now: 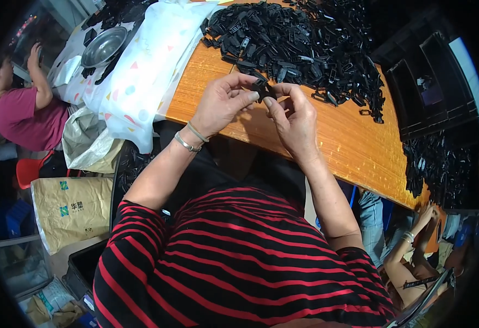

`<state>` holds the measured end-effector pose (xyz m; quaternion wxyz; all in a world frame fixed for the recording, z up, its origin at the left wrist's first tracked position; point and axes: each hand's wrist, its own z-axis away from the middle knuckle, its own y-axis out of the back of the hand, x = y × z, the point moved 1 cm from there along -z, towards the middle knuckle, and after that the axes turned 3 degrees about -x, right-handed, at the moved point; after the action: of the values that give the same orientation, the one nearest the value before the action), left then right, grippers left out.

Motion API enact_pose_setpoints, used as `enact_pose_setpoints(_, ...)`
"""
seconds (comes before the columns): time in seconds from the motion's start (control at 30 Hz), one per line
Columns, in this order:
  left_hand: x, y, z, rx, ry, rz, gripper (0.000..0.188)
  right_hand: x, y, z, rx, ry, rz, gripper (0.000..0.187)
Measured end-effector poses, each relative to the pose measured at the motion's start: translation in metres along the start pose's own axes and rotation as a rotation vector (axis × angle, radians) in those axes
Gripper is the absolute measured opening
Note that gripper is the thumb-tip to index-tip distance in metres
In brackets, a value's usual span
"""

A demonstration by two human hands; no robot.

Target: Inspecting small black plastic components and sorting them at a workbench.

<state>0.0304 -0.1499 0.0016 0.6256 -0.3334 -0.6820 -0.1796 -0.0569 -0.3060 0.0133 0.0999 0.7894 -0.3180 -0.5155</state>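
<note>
Both my hands meet above the near edge of a wooden table (338, 145), fingers closed around a small black plastic part (262, 87). My left hand (225, 104) pinches it between thumb and fingers from the left. From the other side my right hand (294, 117) grips it with thumb and forefinger. The fingers partly cover the part, so its exact shape cannot be made out. Just beyond my hands a large heap of similar black plastic parts (283, 41) spreads over the table.
A patterned plastic sheet (141, 71) and a metal bowl (103, 48) lie left. A black bin (433, 87) stands at the right, beside another heap of black parts (442, 164). One person (31, 112) sits left, another (409, 262) lower right. A paper sack (70, 210) stands lower left.
</note>
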Motion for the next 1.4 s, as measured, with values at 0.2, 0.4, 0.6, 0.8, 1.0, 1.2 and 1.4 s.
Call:
enact_pose_setpoints(0.2, -0.001, -0.001, 0.002, -0.018, -0.069, -0.019, 0.028, -0.007, -0.004, -0.002, 0.048, 0.077, 0.010, 0.019)
enact_pose_setpoints(0.4, -0.012, -0.003, 0.009, 0.011, -0.061, -0.026, 0.026, 0.000, -0.005, 0.001, 0.009, 0.082, 0.125, 0.020)
enact_pose_setpoints(0.6, -0.018, -0.021, 0.020, 0.079, -0.079, -0.082, 0.025, 0.001, -0.018, 0.018, 0.067, 0.082, 0.188, 0.029)
enact_pose_setpoints(0.8, -0.012, -0.027, 0.027, 0.052, -0.096, 0.081, 0.022, -0.008, -0.033, 0.028, 0.010, 0.050, 0.000, 0.046)
enact_pose_setpoints(1.0, -0.009, -0.014, 0.039, 0.000, -0.029, 0.144, 0.029, -0.016, -0.044, 0.031, 0.014, 0.040, -0.057, 0.042)
enact_pose_setpoints(1.2, 0.027, 0.072, 0.088, -0.308, 0.449, -0.904, 0.028, 0.017, -0.009, 0.026, -0.356, 0.122, 0.057, 0.028)
enact_pose_setpoints(1.4, 0.043, 0.092, 0.093, -0.030, 0.054, -1.236, 0.019, 0.081, 0.072, -0.002, -0.049, -0.151, 0.677, 0.026)
